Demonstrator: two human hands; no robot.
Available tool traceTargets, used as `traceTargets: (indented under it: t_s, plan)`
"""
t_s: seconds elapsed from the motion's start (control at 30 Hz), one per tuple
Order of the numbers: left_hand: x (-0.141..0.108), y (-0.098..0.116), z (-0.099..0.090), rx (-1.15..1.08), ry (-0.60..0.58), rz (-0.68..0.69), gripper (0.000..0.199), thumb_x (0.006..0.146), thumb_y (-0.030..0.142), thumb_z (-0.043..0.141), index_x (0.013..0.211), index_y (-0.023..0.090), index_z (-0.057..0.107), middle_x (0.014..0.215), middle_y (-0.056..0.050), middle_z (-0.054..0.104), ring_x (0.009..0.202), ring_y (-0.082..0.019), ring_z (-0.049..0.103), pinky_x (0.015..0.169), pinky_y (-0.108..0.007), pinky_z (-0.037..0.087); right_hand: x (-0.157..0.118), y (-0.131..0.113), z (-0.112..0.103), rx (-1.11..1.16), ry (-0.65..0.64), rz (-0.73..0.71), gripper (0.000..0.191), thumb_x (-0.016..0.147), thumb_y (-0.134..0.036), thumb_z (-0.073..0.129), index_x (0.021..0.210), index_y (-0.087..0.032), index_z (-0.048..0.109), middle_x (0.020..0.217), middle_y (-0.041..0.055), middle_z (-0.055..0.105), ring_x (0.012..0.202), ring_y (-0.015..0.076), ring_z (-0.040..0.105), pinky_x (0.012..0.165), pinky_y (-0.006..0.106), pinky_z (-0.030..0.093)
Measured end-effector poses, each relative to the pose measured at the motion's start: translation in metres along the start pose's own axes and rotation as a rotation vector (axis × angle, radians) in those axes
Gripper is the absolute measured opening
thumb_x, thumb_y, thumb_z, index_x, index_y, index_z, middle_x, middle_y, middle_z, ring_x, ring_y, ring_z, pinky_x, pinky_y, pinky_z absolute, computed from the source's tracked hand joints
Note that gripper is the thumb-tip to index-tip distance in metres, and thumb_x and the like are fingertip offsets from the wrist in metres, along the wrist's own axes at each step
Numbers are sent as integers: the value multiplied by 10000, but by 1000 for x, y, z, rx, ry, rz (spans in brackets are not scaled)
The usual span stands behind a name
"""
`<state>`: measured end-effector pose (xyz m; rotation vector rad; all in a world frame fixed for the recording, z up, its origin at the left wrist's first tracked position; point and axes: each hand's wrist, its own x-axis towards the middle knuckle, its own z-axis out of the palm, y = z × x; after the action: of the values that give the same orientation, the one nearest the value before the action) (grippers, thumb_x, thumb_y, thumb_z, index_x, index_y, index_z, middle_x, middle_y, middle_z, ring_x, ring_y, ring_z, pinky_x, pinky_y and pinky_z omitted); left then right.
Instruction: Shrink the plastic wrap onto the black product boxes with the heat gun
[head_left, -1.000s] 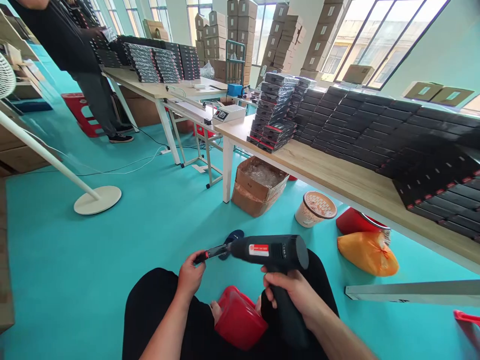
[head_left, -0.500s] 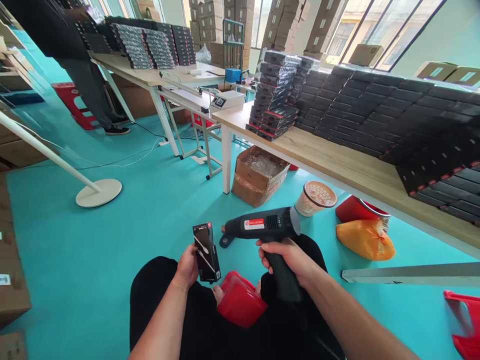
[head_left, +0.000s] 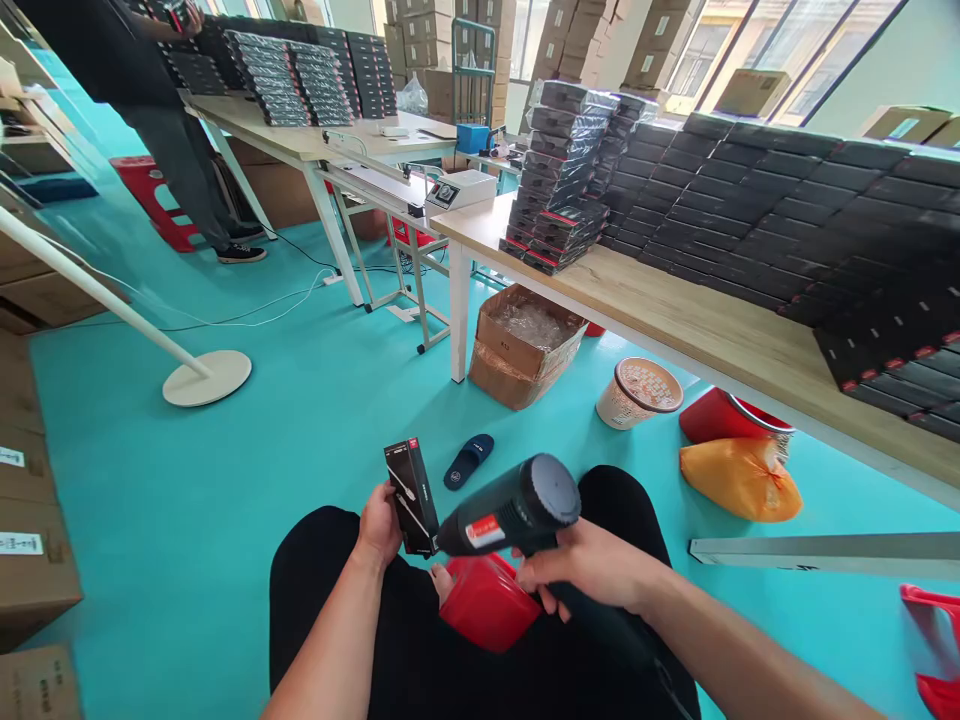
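My left hand [head_left: 381,524] is closed on the side of a slim black retail box [head_left: 411,496] with a cable pictured on its front, held upright and slightly tilted above my left knee. In my right hand [head_left: 577,568] is the handle of a black heat gun [head_left: 517,505] with a red and white label. Its nozzle points left and down, close to the lower right edge of the box; whether they touch I cannot tell. A red plastic stool [head_left: 491,605] shows below the gun between my legs. One dark slipper [head_left: 469,461] lies on the floor beyond the box.
A wooden-topped table [head_left: 675,300] on the right bears stacked black boxes [head_left: 720,205]. Beneath it stand an open carton [head_left: 525,345], a waste basket [head_left: 637,395] and an orange bag [head_left: 739,480]. A white stand base [head_left: 208,378] and cartons [head_left: 34,545] are left. A person [head_left: 150,130] stands at the far table.
The heat gun has swung down and left, its nozzle now near the box's lower edge instead of its upper part. The slipper has come fully into view. The camera view has shifted slightly.
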<state>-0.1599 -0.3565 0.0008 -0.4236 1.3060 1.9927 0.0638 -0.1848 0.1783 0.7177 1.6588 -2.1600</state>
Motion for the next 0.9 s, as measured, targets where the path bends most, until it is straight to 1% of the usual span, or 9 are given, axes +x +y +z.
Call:
traceTargets:
  t_s: [0.17, 0.27, 0.37, 0.47, 0.6, 0.67, 0.77, 0.83, 0.9]
  plan:
    - [-1, -2, 3, 75, 11, 15, 108, 690, 215, 546, 757, 172, 619, 577, -22, 648, 483, -187, 594, 487, -289, 489, 34, -43, -7, 100, 158, -128, 145, 756, -301, 682, 787, -164, 645, 642, 12, 645, 523, 136, 575, 477, 250, 482]
    - [-3, 0, 4, 93, 2, 14, 111, 693, 230, 551, 757, 172, 621, 571, -14, 641, 480, -182, 586, 495, -289, 486, 48, -65, -12, 90, 139, -151, 172, 745, -304, 713, 785, -147, 654, 662, 35, 656, 555, 150, 597, 482, 257, 500]
    - [-7, 3, 5, 80, 0, 26, 158, 704, 234, 538, 792, 160, 646, 594, -22, 653, 503, -182, 597, 519, -291, 494, 48, -70, -12, 44, 93, -145, 155, 731, -281, 726, 788, -151, 664, 681, 40, 671, 551, 158, 604, 465, 264, 502]
    - [-10, 6, 6, 33, 35, 25, 147, 707, 225, 517, 768, 161, 635, 586, -26, 644, 500, -183, 594, 511, -291, 486, 35, -58, -6, -8, 32, -120, 94, 717, -224, 715, 763, -168, 655, 643, 21, 664, 512, 156, 587, 451, 268, 488]
    - [-10, 7, 6, -23, 68, 21, 88, 718, 216, 498, 717, 186, 581, 543, -3, 592, 466, -176, 565, 491, -290, 475, 10, -23, 2, -59, -45, -55, 54, 730, -164, 658, 685, -181, 636, 541, -9, 610, 475, 142, 547, 459, 264, 459]
    - [-9, 6, 6, -40, 76, 32, 84, 726, 215, 498, 731, 192, 578, 546, 5, 586, 464, -174, 561, 491, -288, 473, -2, -6, 3, -68, -19, -13, 116, 755, -187, 647, 642, -176, 630, 529, -4, 593, 491, 143, 543, 472, 264, 459]
    - [-7, 6, 5, -55, 86, 28, 98, 758, 239, 496, 737, 193, 579, 557, 3, 586, 468, -175, 563, 485, -284, 464, -15, 13, 7, 6, 65, 18, 79, 757, -233, 669, 713, -167, 661, 599, 5, 620, 522, 149, 563, 483, 267, 463]
    - [-6, 6, 5, -60, 90, 20, 109, 777, 256, 496, 723, 194, 568, 558, 3, 578, 465, -171, 556, 486, -284, 462, -18, 21, 11, 76, 92, 32, 106, 750, -265, 679, 747, -159, 673, 629, 13, 634, 524, 145, 563, 495, 268, 462]
    - [-8, 8, 6, -64, 93, 10, 129, 798, 272, 500, 709, 196, 555, 554, 4, 569, 458, -169, 550, 488, -289, 466, -18, 29, 18, 133, 110, 35, 161, 750, -307, 684, 720, -149, 671, 606, 21, 623, 531, 145, 557, 513, 271, 460]
